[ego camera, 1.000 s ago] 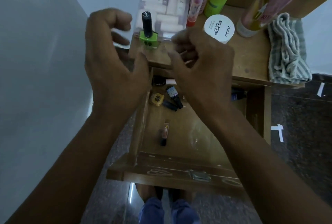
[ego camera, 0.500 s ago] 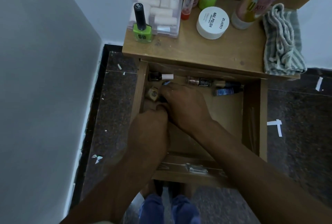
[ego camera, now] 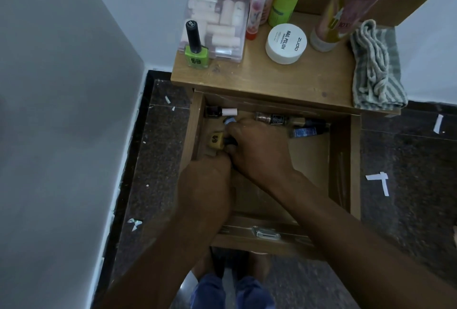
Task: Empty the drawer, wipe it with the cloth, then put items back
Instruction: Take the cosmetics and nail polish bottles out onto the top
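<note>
Head view looks straight down on a small wooden nightstand with its drawer (ego camera: 343, 160) pulled out toward the person, so both arms can reach in from above.

On the left of the top, a green nail polish bottle (ego camera: 196, 46) stands upright against a clear plastic box (ego camera: 217, 24) of pale rolls, probably parked there to get it clear of the drawer. Inside the drawer's left corner lie a dark bottle with a white cap (ego camera: 221, 111) and a yellow-capped bottle (ego camera: 216, 140), both on their sides. The left hand (ego camera: 205, 182) is down in that corner, back to the camera; its fingers are hidden, so I cannot tell whether it grips anything. Touching it, the right hand (ego camera: 257, 147) has its fingers curled around a small dark bottle (ego camera: 230, 141) beside the yellow cap, seemingly gathering several at once.

Farther right, a glittery brown bottle (ego camera: 270, 118) and a blue bottle (ego camera: 305, 132) lie along the back wall, so emptying looks unfinished. Above, a white Zudio nail polish remover tub (ego camera: 286, 43) sits mid-top. At the right edge the striped cloth (ego camera: 376, 71) lies bunched and untouched, within reach for wiping.
</note>
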A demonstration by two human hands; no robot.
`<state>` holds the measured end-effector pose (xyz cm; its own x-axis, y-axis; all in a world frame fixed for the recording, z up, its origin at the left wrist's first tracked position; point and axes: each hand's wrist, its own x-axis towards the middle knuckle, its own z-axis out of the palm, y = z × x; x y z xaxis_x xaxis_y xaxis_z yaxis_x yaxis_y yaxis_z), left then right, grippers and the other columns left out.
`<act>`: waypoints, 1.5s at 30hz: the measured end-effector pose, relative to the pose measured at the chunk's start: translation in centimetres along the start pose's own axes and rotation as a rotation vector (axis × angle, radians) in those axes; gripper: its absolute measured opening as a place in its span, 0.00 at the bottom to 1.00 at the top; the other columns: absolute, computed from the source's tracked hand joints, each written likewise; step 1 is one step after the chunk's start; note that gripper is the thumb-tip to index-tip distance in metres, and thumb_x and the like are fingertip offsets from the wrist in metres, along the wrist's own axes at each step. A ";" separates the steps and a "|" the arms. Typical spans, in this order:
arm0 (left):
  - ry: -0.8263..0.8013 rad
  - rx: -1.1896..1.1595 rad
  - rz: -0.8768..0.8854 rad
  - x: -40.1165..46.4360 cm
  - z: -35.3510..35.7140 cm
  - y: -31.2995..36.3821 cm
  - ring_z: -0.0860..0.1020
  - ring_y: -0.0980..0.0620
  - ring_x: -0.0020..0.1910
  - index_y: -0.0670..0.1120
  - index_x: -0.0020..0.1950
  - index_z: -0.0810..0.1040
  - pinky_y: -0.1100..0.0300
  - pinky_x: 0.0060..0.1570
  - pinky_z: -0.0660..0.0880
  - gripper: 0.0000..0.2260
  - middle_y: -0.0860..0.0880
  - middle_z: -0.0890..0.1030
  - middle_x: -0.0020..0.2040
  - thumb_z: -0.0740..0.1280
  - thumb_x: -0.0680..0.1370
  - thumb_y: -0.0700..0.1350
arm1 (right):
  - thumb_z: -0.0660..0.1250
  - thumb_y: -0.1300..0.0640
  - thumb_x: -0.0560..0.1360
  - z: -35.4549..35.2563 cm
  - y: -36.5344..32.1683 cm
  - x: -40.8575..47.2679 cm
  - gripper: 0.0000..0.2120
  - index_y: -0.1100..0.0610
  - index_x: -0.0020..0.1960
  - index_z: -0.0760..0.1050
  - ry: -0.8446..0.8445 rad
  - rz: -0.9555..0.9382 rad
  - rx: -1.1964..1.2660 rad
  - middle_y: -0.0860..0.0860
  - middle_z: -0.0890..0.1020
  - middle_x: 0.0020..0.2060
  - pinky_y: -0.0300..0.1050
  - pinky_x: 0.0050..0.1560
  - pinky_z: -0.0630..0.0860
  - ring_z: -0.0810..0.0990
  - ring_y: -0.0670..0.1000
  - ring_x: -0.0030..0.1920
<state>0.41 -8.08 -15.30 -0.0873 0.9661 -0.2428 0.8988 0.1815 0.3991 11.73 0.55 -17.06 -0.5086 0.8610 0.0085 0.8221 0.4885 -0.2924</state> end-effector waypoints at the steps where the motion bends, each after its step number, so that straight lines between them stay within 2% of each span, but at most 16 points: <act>1: 0.013 0.001 0.006 -0.1 -0.4 0.0 0.82 0.44 0.34 0.47 0.45 0.81 0.57 0.33 0.73 0.06 0.46 0.84 0.38 0.75 0.71 0.42 | 0.71 0.54 0.71 -0.4 0.0 -0.1 0.07 0.50 0.48 0.83 0.013 0.009 0.028 0.49 0.85 0.44 0.46 0.38 0.79 0.84 0.54 0.44; 3: 0.057 -0.003 0.014 -0.2 -1.5 -0.1 0.80 0.49 0.36 0.50 0.45 0.81 0.59 0.34 0.71 0.04 0.50 0.83 0.40 0.74 0.73 0.46 | 0.70 0.53 0.71 -1.4 -0.1 -0.4 0.06 0.49 0.48 0.83 0.047 0.041 0.092 0.47 0.85 0.46 0.46 0.40 0.79 0.83 0.52 0.46; 5: 0.135 -0.038 0.038 -0.1 -2.7 -0.3 0.80 0.50 0.38 0.51 0.44 0.82 0.56 0.37 0.76 0.03 0.51 0.83 0.41 0.74 0.74 0.48 | 0.71 0.53 0.72 -2.3 0.1 -0.8 0.05 0.47 0.47 0.83 0.075 0.100 0.168 0.45 0.84 0.45 0.44 0.42 0.77 0.82 0.48 0.47; 8: 0.251 -0.182 0.079 0.2 -4.8 -0.1 0.79 0.55 0.40 0.52 0.43 0.85 0.55 0.42 0.79 0.03 0.55 0.83 0.42 0.77 0.74 0.45 | 0.72 0.52 0.71 -4.0 0.7 -1.3 0.05 0.47 0.47 0.83 0.128 0.184 0.339 0.43 0.83 0.44 0.48 0.46 0.80 0.80 0.45 0.45; 14: 0.504 -0.396 0.087 0.8 -8.2 0.2 0.83 0.58 0.50 0.48 0.56 0.86 0.59 0.55 0.82 0.10 0.55 0.85 0.51 0.79 0.76 0.44 | 0.77 0.53 0.72 -8.5 0.1 -1.3 0.09 0.53 0.51 0.85 0.333 0.220 0.551 0.45 0.84 0.44 0.46 0.46 0.82 0.82 0.43 0.43; 17: 0.592 -0.444 0.103 1.4 -8.7 0.8 0.84 0.60 0.52 0.48 0.59 0.86 0.63 0.57 0.81 0.11 0.57 0.84 0.52 0.78 0.77 0.46 | 0.78 0.51 0.74 -10.5 -0.2 -0.6 0.10 0.54 0.52 0.85 0.426 0.215 0.589 0.45 0.86 0.44 0.48 0.47 0.83 0.84 0.43 0.46; 20: 0.679 -0.466 0.132 2.7 -9.2 1.2 0.85 0.58 0.53 0.48 0.61 0.85 0.57 0.57 0.82 0.12 0.57 0.84 0.54 0.77 0.78 0.47 | 0.76 0.50 0.75 -11.6 -0.5 1.3 0.10 0.55 0.53 0.85 0.479 0.205 0.606 0.45 0.87 0.46 0.46 0.49 0.84 0.86 0.42 0.47; 24: 0.771 -0.425 0.147 4.9 -9.5 1.5 0.85 0.54 0.53 0.45 0.61 0.86 0.52 0.56 0.83 0.12 0.51 0.86 0.55 0.75 0.79 0.47 | 0.75 0.50 0.76 -11.3 -0.9 3.5 0.09 0.54 0.52 0.85 0.514 0.184 0.548 0.44 0.88 0.46 0.46 0.50 0.84 0.86 0.41 0.47; 30: 0.814 -0.365 0.188 6.9 -9.1 2.7 0.85 0.52 0.51 0.44 0.62 0.86 0.57 0.57 0.80 0.13 0.47 0.87 0.53 0.74 0.80 0.48 | 0.75 0.50 0.75 -10.6 -0.7 5.1 0.09 0.53 0.52 0.86 0.542 0.189 0.469 0.45 0.88 0.46 0.50 0.49 0.84 0.87 0.44 0.46; 37: 0.757 -0.269 0.211 7.9 -8.2 2.4 0.85 0.48 0.53 0.44 0.61 0.86 0.57 0.57 0.79 0.11 0.46 0.87 0.53 0.72 0.81 0.47 | 0.75 0.51 0.74 -9.9 -0.6 6.3 0.09 0.54 0.50 0.86 0.549 0.190 0.457 0.45 0.88 0.45 0.49 0.49 0.83 0.86 0.44 0.46; 42: 0.792 -0.249 0.188 8.6 -8.2 2.3 0.84 0.50 0.52 0.43 0.60 0.86 0.69 0.54 0.71 0.12 0.46 0.87 0.54 0.74 0.79 0.48 | 0.74 0.51 0.74 -9.5 -0.4 6.6 0.09 0.54 0.52 0.86 0.542 0.190 0.473 0.45 0.88 0.45 0.49 0.49 0.83 0.86 0.44 0.47; 45: 0.774 -0.254 0.175 8.7 -7.8 2.2 0.84 0.51 0.57 0.43 0.65 0.84 0.71 0.58 0.70 0.15 0.46 0.86 0.58 0.74 0.80 0.48 | 0.75 0.53 0.73 -9.2 -0.2 6.4 0.10 0.54 0.53 0.85 0.521 0.204 0.474 0.45 0.87 0.45 0.49 0.50 0.83 0.85 0.45 0.47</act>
<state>-1.73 2.17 -9.69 -0.3095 0.8206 0.4805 0.8105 -0.0366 0.5846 10.60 7.28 -8.18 -0.0727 0.9416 0.3286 0.6286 0.2991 -0.7179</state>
